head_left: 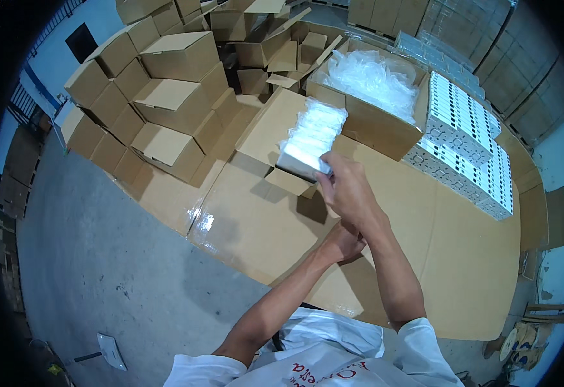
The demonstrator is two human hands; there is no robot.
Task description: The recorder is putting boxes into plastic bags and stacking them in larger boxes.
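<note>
Currently mid-load, by the look of it: right hand (346,187) is closed around the near end of a wrapped bundle of small white boxes (311,138), holding it over the mouth of an open carton (275,132) that sits at the far-left part of the flattened cardboard sheet (462,258) on the floor. Bundle is tilted, far end pointing away, not resting on anything I can see.

Left hand (343,244) sits lower, tucked under the right forearm, near the sheet. Can't tell whether it's gripping anything — fingers hidden.

Supply seems to be the stacked white boxes (469,142) at the sheet's far-right edge. A second open carton full of clear plastic bags (372,77) stands just behind the bundle. Sealed cartons (166,97) are piled off the sheet's left edge.

Next move, my read: lower the bundle square into the carton, keeping it clear of the near flap (288,182), which sticks out right under the hand and could catch it.
</note>
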